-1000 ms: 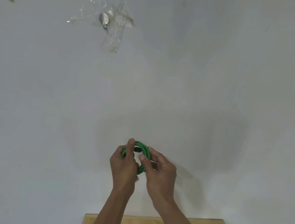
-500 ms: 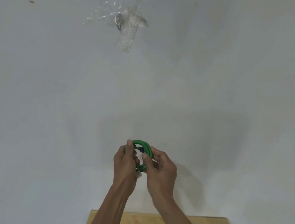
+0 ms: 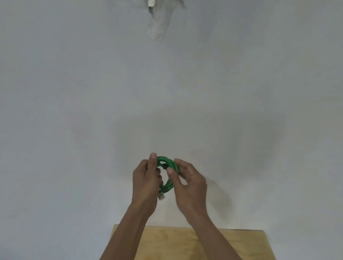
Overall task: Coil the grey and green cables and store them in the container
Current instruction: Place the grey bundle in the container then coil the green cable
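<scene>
Nearest to me is a wooden table (image 3: 187, 252), its far edge just below the person's wrists. Above and beyond it, both hands hold the green cable (image 3: 168, 177), already wound into a small coil that stands upright between them. The left hand (image 3: 146, 181) has its fingers curled round the coil's left side, thumb up along the top. The right hand (image 3: 191, 184) pinches the right side, thumb inside the ring. A pale connector hangs below the left hand. No container or grey cable shows. Behind is the wall (image 3: 66, 101), with clear tape (image 3: 155, 9) high up.
</scene>
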{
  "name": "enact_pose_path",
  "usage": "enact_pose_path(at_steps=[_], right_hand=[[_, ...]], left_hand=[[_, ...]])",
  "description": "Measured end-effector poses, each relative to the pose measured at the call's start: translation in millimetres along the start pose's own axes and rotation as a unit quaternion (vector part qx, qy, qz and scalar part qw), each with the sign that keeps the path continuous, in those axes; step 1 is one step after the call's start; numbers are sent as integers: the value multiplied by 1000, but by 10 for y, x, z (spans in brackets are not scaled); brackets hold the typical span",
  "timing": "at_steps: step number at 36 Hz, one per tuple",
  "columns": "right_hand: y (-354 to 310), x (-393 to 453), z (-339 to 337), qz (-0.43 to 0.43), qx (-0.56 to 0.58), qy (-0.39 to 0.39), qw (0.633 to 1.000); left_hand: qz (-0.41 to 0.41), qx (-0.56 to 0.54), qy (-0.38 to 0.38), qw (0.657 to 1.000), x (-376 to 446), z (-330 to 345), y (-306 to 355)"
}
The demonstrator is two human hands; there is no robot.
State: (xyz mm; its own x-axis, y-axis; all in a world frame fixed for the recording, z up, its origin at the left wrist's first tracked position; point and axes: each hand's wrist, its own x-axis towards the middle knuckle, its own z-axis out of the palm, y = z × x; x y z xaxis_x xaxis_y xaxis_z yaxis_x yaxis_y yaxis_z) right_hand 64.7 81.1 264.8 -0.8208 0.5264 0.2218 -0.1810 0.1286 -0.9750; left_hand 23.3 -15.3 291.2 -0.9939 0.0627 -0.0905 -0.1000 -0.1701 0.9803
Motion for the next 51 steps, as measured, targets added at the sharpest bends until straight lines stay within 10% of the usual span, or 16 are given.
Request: enact_pose_path(at_steps=[38,51], right_hand=[[1054,-1463,-989,184,-60,68,979],[1661,-1726,-1129,199,-246,39,948]], left_hand=[[-74,206,-34,975,-1168,-57,-1675],[-15,421,-26,906,-1048,-622,-2301]])
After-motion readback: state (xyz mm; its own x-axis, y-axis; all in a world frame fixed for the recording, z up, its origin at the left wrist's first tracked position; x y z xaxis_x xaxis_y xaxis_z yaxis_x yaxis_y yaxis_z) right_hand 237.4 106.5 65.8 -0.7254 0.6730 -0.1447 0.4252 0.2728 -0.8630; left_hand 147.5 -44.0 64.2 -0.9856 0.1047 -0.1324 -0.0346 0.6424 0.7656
